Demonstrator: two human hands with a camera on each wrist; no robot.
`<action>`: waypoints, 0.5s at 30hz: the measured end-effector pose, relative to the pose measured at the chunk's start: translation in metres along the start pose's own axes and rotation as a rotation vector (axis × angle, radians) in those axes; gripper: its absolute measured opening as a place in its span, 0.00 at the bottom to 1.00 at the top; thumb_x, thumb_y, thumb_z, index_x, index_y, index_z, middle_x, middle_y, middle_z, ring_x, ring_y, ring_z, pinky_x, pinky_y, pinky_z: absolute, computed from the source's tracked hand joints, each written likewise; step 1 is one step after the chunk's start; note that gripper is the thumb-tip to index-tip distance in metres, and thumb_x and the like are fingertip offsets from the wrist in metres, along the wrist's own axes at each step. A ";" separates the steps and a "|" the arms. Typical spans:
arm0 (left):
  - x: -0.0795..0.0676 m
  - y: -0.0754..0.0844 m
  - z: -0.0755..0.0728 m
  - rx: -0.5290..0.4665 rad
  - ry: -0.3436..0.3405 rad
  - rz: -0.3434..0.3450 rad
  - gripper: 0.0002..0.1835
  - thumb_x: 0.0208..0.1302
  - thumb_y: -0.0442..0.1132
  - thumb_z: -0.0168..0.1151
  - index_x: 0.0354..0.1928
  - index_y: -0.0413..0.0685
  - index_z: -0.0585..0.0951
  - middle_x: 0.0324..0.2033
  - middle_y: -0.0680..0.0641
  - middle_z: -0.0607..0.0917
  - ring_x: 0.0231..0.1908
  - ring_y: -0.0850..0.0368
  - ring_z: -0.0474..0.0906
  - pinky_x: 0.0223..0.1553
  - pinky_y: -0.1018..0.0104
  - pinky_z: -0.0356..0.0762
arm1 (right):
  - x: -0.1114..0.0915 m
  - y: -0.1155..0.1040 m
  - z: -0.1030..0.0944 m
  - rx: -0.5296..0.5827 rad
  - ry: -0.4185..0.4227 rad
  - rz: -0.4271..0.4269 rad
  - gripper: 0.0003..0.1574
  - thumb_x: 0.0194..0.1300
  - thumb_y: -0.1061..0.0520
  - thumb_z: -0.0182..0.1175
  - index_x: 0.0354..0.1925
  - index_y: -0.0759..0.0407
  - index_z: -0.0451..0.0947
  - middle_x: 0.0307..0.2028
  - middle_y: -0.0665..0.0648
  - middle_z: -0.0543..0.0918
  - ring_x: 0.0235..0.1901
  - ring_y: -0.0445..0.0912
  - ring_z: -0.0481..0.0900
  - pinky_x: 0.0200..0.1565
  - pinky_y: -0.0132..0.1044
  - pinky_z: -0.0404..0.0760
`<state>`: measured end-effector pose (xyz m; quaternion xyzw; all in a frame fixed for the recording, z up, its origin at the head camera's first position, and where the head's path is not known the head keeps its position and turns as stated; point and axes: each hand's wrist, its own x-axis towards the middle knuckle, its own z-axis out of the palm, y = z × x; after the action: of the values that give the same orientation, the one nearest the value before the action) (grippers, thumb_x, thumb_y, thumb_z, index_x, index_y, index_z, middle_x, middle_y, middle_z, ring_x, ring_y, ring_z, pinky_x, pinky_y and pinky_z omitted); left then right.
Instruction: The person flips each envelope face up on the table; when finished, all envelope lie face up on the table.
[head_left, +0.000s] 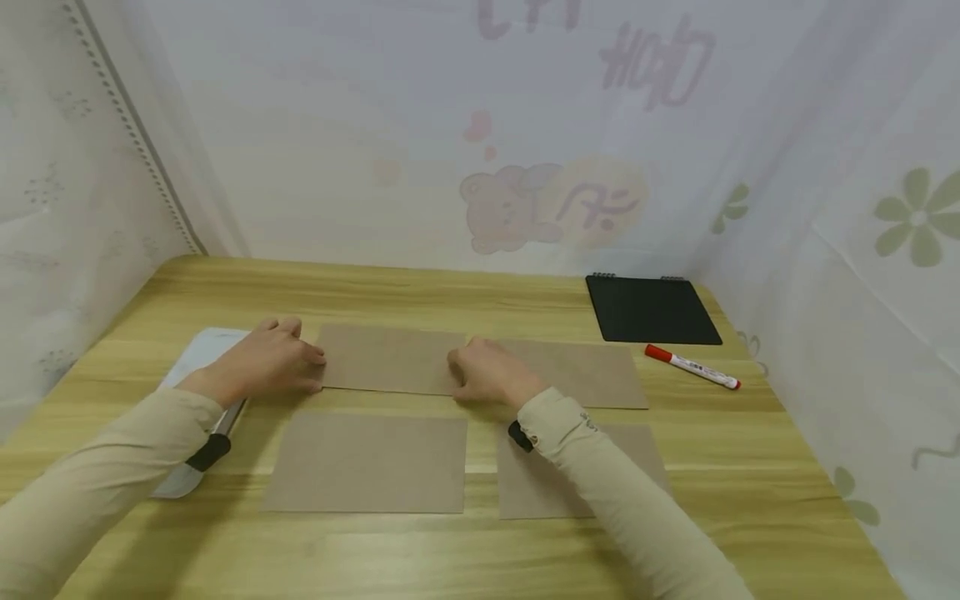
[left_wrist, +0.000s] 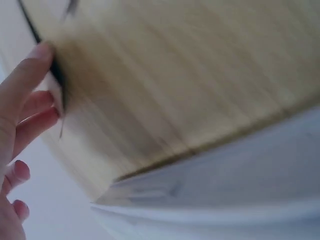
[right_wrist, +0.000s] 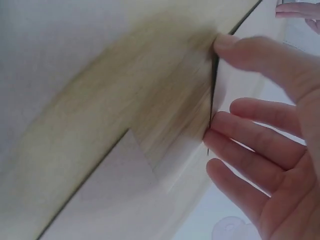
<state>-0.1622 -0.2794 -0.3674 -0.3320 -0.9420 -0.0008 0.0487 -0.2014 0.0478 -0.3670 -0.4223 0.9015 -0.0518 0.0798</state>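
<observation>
Left hand (head_left: 272, 364) pinches brown sheet (head_left: 386, 362) at its left edge, right hand (head_left: 491, 375) at its right edge. Sheet is at the table (head_left: 345, 558); can't tell if lifted. Relative to it: second sheet (head_left: 367, 467) nearer the person, third sheet (head_left: 588, 372) right, black notebook (head_left: 652, 311) farther right.

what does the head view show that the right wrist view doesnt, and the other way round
Only the head view shows the black spiral notebook, the red-capped marker and the full two-by-two layout of brown sheets.

Only the right wrist view shows the palm side of the right hand, with its fingers spread.

Both show the right hand at the short edge of the upper-left brown sheet, part of the left hand and the wood-grain table.
</observation>
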 end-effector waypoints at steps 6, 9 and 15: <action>0.005 0.004 0.000 0.165 0.101 0.171 0.11 0.51 0.45 0.66 0.18 0.59 0.73 0.13 0.61 0.70 0.22 0.57 0.57 0.27 0.63 0.54 | -0.002 0.004 -0.001 0.008 0.012 -0.016 0.06 0.50 0.56 0.64 0.25 0.56 0.75 0.20 0.46 0.74 0.22 0.40 0.71 0.28 0.30 0.71; 0.003 0.006 0.001 0.203 0.119 0.210 0.14 0.51 0.43 0.66 0.15 0.60 0.71 0.09 0.61 0.66 0.19 0.58 0.57 0.27 0.64 0.52 | -0.002 0.004 0.000 0.016 0.016 -0.041 0.05 0.50 0.56 0.63 0.25 0.56 0.77 0.19 0.45 0.74 0.21 0.38 0.70 0.27 0.28 0.70; -0.003 0.000 0.004 0.243 0.147 0.328 0.13 0.49 0.38 0.63 0.17 0.55 0.68 0.11 0.59 0.65 0.17 0.59 0.61 0.27 0.64 0.53 | -0.004 0.004 0.002 0.053 0.032 -0.069 0.11 0.53 0.56 0.62 0.18 0.54 0.73 0.14 0.44 0.65 0.15 0.35 0.59 0.20 0.26 0.60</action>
<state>-0.1607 -0.2810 -0.3714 -0.4715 -0.8625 0.0965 0.1565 -0.2018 0.0534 -0.3688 -0.4501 0.8858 -0.0851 0.0744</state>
